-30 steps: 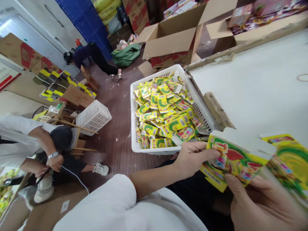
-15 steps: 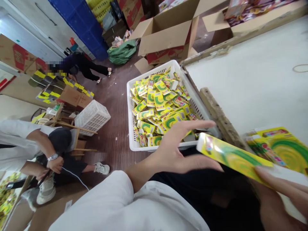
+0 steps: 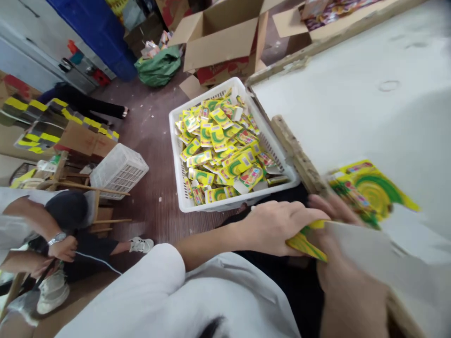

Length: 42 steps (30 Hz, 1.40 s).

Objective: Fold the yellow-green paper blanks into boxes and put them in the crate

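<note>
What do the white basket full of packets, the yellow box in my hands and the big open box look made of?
White basket: probably molded plastic, smooth, judging by its slotted walls and rounded rim.
Yellow box: likely thin printed card, given the folded edge; blur hides its finish.
Big open box: matte brown cardboard, apparently, with stiff creased flaps.

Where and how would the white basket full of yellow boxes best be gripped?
Probably by the basket rim, near and far sides at once, from above: its lip shows uncovered around the heaped boxes, and opposite holds should keep the load level. The side along the table's wooden edge looks too tight.
</note>
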Motion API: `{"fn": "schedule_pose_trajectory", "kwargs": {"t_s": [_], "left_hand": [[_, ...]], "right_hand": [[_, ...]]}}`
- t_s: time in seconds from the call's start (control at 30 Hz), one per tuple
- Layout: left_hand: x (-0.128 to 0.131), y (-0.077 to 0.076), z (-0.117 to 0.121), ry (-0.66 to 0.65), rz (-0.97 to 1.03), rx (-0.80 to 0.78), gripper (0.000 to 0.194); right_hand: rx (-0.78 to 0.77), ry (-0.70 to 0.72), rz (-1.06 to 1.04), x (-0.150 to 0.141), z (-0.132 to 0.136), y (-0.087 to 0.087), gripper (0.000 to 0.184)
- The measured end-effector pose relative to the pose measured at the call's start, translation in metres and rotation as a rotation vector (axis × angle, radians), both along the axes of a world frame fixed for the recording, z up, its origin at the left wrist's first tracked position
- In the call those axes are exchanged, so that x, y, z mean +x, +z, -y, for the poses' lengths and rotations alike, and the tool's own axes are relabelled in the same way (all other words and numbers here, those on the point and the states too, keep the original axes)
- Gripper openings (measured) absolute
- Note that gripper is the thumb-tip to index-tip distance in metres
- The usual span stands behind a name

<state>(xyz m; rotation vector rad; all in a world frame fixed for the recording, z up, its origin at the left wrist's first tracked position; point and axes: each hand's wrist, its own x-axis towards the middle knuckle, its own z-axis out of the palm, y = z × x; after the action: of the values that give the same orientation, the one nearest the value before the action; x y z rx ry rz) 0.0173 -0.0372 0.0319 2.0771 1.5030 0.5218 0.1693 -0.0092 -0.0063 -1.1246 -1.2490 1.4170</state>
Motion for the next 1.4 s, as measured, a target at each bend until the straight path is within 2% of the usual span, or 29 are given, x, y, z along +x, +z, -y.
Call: {"fn": "schedule_pose_trajectory", "kwargs": {"t_s": [0.07, 0.1, 0.17, 0.3, 0.37, 0.47, 0.53, 0.6, 0.7, 0.77, 0.83, 0.93, 1.0, 1.1, 1.23, 1.4], "left_hand": [[0.002, -0.001, 0.003, -0.008, 0.040, 0.046, 0.064], [0.001, -0.002, 0.003, -0.007, 0.068, 0.070, 0.066], [-0.002, -0.005, 0.002, -0.014, 0.117, 0.122, 0.064], [-0.005, -0.012, -0.003, -0.015, 0.174, 0.205, 0.058], [-0.006, -0.014, -0.005, 0.022, 0.178, 0.179, 0.056], [-0.007, -0.018, -0.007, 0.088, 0.246, 0.085, 0.066], [-0.008, -0.023, -0.008, 0.120, 0.306, 0.075, 0.073], [-0.008, -0.027, -0.009, 0.146, 0.321, 0.116, 0.072], [-0.009, -0.027, -0.008, 0.182, 0.238, 0.156, 0.069], [-0.011, -0.024, -0.007, 0.200, 0.151, 0.124, 0.062], [-0.016, -0.020, -0.006, 0.221, 0.098, 0.081, 0.055], [-0.023, -0.014, -0.005, 0.240, 0.075, 0.089, 0.054], [-0.028, -0.010, -0.005, 0.238, 0.061, 0.097, 0.052], [-0.033, -0.002, -0.007, 0.213, 0.069, 0.057, 0.051], [-0.032, 0.001, -0.006, 0.182, 0.066, 0.025, 0.050], [-0.027, -0.005, -0.006, 0.223, 0.042, 0.040, 0.054]], "right_hand": [[-0.192, 0.047, -0.107, -0.007, 0.001, 0.009, 0.051], [-0.212, 0.054, -0.127, -0.009, 0.001, 0.012, 0.050], [-0.189, 0.054, -0.165, -0.010, 0.000, 0.013, 0.049], [-0.093, 0.035, -0.213, -0.008, -0.004, 0.003, 0.052], [-0.010, 0.062, -0.189, -0.007, -0.004, 0.000, 0.061], [0.257, 0.227, -0.005, -0.005, -0.003, 0.002, 0.068], [0.439, 0.333, 0.167, -0.004, -0.003, 0.006, 0.064], [0.528, 0.325, 0.268, -0.002, -0.005, 0.008, 0.057], [0.491, 0.190, 0.281, 0.003, -0.012, 0.006, 0.050], [0.469, 0.120, 0.277, 0.007, -0.015, 0.003, 0.048], [0.503, 0.172, 0.319, 0.010, -0.016, 0.000, 0.056], [0.567, 0.343, 0.452, 0.011, -0.013, -0.002, 0.071], [0.581, 0.363, 0.483, 0.013, -0.011, -0.001, 0.060], [0.552, 0.400, 0.412, 0.021, -0.014, 0.004, 0.039], [0.450, 0.474, 0.342, 0.027, -0.020, 0.012, 0.031], [0.369, 0.323, 0.283, 0.006, -0.014, 0.008, 0.022]]}}
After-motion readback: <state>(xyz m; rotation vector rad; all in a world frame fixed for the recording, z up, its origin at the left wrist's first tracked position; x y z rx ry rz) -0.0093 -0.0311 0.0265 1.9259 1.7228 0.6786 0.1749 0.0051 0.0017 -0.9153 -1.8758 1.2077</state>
